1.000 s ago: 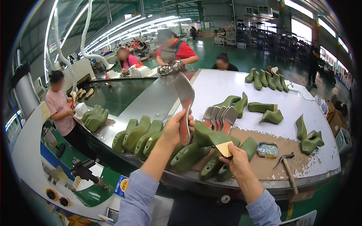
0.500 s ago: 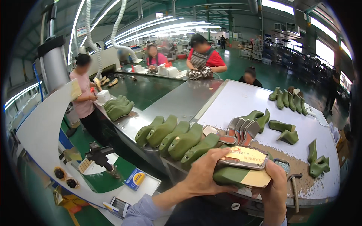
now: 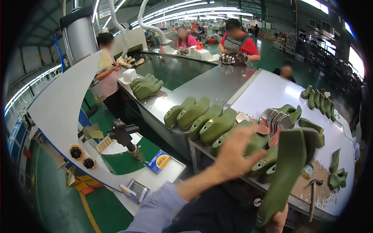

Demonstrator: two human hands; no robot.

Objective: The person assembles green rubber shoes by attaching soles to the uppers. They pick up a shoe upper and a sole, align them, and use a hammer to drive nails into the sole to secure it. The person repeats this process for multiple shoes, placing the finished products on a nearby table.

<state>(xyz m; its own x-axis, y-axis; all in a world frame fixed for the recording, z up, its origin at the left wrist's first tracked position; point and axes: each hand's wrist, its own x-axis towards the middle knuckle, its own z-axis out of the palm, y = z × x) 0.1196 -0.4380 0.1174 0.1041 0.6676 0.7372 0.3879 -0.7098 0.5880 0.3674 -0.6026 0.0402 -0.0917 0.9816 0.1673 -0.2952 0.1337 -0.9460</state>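
In my right hand (image 3: 278, 219), at the lower right, is a green shoe last (image 3: 283, 171) stood on end, its lower tip by my fingers. A darker rounded shape (image 3: 311, 141) shows behind its upper end; I cannot tell if it is a second last. My left hand (image 3: 233, 157) is raised to the left of it, fingers apart and slightly blurred, holding nothing. Behind and below that hand, a row of green lasts (image 3: 215, 129) lines the table edge, partly covered by it. Several metal-rimmed insoles (image 3: 278, 123) lean together just beyond.
A hammer (image 3: 313, 196) lies on the worn board (image 3: 324, 190) at the table's right. More lasts (image 3: 318, 101) stand at the far right. On my left is a white curved machine (image 3: 62, 97) with a blue and yellow box (image 3: 158, 161). Co-workers stand beyond the metal bench (image 3: 198, 83).
My left hand has let go and moved up off the last. The last in my right hand has turned from lying flat to upright. The scene has shifted rightward in view.
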